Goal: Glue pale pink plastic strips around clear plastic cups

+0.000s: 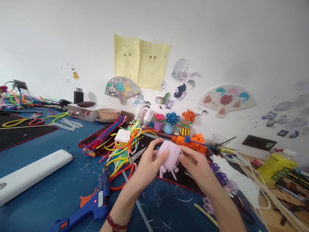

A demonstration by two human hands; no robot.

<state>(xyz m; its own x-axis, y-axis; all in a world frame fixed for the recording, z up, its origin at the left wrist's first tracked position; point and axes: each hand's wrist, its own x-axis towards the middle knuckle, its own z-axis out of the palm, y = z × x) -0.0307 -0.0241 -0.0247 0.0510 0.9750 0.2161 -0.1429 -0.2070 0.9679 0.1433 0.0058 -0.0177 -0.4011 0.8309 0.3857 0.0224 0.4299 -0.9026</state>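
Around my left wrist [122, 213] I wear a dark red cord bracelet [117, 227], perhaps braided, though it sits too low in view to be sure. My left hand [151, 166], right hand [196, 161] and both forearms [131, 198] are bare.

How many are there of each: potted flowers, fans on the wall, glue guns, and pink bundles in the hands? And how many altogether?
Potted flowers: 3
Wall fans: 2
Glue gun: 1
Pale pink bundle: 1
Total: 7
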